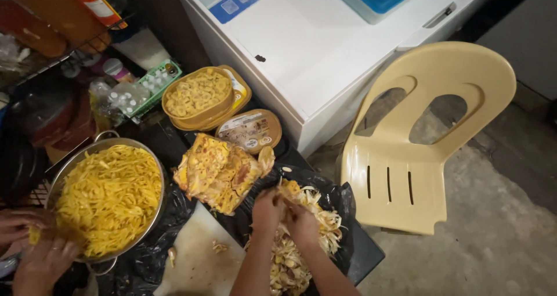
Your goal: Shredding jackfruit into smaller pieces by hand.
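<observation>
White chest freezer point(301, 58) far, cream plastic chair point(418, 139) right, metal bowl point(152, 215) of yellow strips left; near centre, left hand point(267, 210) and right hand point(303, 223) both pinch a jackfruit piece point(290, 190) over the pale fibrous heap point(325, 217).

Head camera, steep downward look, close above hands point(284, 215)

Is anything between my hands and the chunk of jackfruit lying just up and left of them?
Nothing visible. The left hand and right hand work in the pale fibre pile; the jackfruit chunk lies just beyond on black plastic, the gap bare.
</observation>
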